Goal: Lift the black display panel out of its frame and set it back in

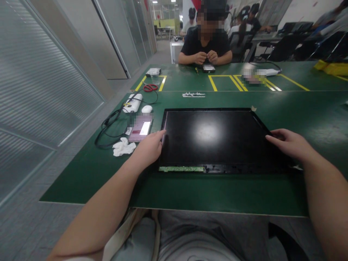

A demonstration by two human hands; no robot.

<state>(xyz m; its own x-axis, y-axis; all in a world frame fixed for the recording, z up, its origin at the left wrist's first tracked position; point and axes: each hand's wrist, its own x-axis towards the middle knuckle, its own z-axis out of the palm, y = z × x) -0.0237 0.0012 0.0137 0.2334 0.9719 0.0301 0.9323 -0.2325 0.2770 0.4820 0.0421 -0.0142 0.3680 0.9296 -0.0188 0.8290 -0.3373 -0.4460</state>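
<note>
A black flat display panel (217, 145) lies face up on the green table, with a bright reflection on its surface. Along its near edge runs a green circuit board strip (181, 169). My left hand (149, 149) grips the panel's left edge, thumb on top and the other fingers down the side, partly hidden. On the opposite side, my right hand (290, 143) pinches the right edge, its thumb resting on the frame. A small light scrap (253, 108) sits at the far right corner of the panel.
Left of the panel are a phone (140, 128), crumpled tissue (124, 146), a white device (133, 103), black cable (102, 136) and red-handled scissors (150, 87). White strips (194, 95) lie beyond it. A person (208, 47) sits across the green table (108, 185).
</note>
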